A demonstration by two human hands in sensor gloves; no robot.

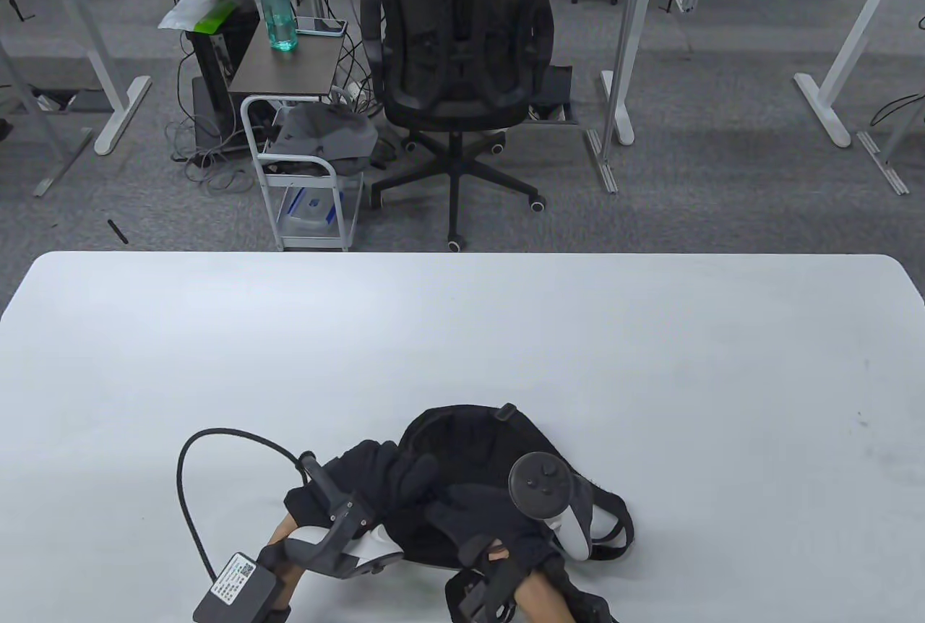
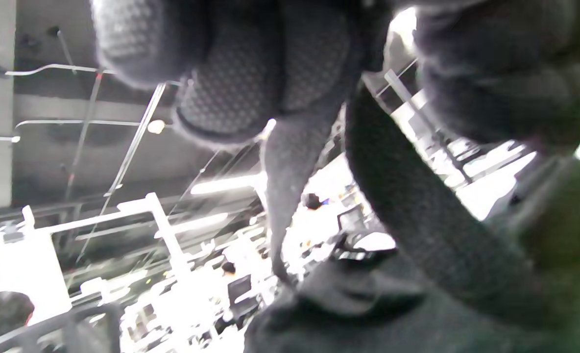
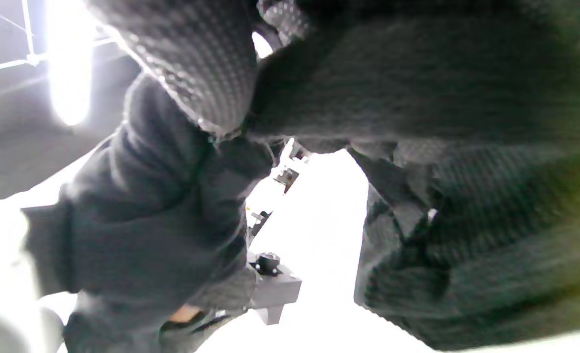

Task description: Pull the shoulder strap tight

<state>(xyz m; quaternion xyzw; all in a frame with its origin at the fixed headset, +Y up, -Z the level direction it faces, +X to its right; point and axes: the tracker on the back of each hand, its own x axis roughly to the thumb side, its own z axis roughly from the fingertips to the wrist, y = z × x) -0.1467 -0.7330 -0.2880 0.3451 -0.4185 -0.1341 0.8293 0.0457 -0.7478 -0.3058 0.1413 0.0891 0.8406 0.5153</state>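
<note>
A small black bag (image 1: 462, 435) lies on the white table (image 1: 462, 334) near its front edge, with a loop of shoulder strap (image 1: 623, 523) trailing at its right. Both gloved hands meet over the bag's near side. My left hand (image 1: 401, 475) pinches the black webbing strap (image 2: 417, 211), which runs down between its fingers (image 2: 231, 83) and thumb in the left wrist view. My right hand (image 1: 470, 504) lies just right of it, its fingers (image 3: 197, 63) curled into the bag's dark fabric (image 3: 466, 235). The buckle is hidden.
A black cable (image 1: 188, 464) arcs over the table from the left wrist unit. Beyond the table's far edge stand a black office chair (image 1: 455, 52) and a white trolley (image 1: 303, 175). Bare tabletop spreads to the left, right and far side.
</note>
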